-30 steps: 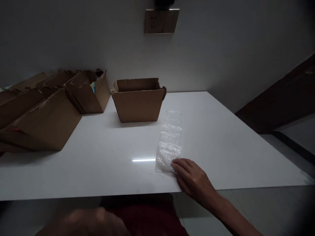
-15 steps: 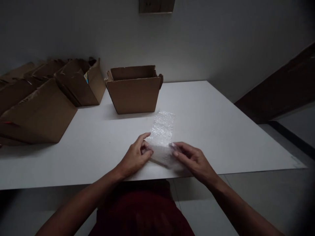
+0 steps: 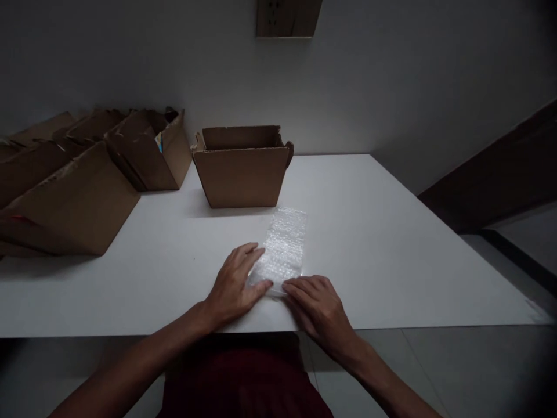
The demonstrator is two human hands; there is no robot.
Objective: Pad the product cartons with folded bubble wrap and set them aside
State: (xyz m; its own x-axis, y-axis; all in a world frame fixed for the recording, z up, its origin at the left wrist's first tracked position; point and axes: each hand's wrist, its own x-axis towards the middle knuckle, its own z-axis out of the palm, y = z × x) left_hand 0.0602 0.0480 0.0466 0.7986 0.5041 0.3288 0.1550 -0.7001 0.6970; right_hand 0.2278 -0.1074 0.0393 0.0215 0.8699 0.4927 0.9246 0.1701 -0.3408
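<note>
In the head view, a strip of bubble wrap [image 3: 285, 238] is laid flat on the white table [image 3: 369, 249], near its front edge and centred between the hands. The strip is extended away from the front edge, with its far end located just in front of the middle box [image 3: 241, 179].

The left hand [image 3: 232, 287] is placed at the left side of the wrap, palm down. Its fingers are extended and slightly spread, with the thumb set well apart from them and directed along the near end of the strip. The wrap is touched at its left edge; nothing is seen to be clasped.

The right hand [image 3: 319, 305] is placed at the near right corner of the wrap. Its fingers are held together and bent lightly, with the tips rested on the near end. The thumb is hidden, so whether the wrap is pinched cannot be told.

The middle box is stood upright, open at the top. On the left, further open boxes are grouped: a large near box [image 3: 93, 203] and a far box [image 3: 172, 154], in which a blue and yellow item [image 3: 159, 141] is partly exposed. A socket plate [image 3: 289, 17] is mounted on the wall [image 3: 369, 81].
</note>
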